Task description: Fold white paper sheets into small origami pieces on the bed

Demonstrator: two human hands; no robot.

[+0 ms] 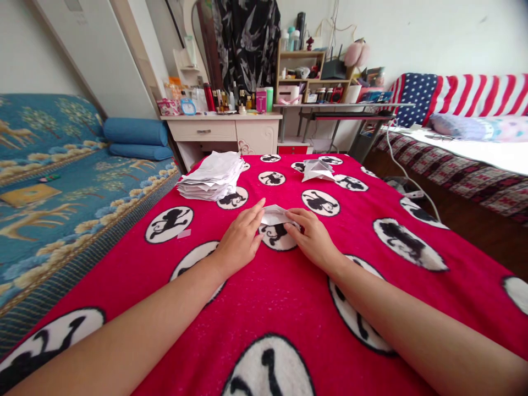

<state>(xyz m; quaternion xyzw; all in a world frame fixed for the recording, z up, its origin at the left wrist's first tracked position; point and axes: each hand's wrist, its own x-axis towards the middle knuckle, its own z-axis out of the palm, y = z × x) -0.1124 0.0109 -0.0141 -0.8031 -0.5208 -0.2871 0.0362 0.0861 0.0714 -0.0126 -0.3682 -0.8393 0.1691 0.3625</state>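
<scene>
A small folded white paper [275,214] lies on the red blanket [289,308] with black-and-white round patches. My left hand [241,241] rests flat beside it, fingertips touching its left edge. My right hand [310,236] presses on its right edge with the fingers. Both hands pin the paper to the blanket between them. A stack of white paper sheets [213,178] sits farther back on the left. A few folded paper pieces [317,169] lie farther back on the right.
A blue patterned sofa [53,192] with blue bolsters [135,132] runs along the left. A white dresser [220,132] with bottles and a wooden shelf [305,71] stand behind. A bed with a striped flag cover [466,96] is at the right; a white cable [406,173] trails beside it.
</scene>
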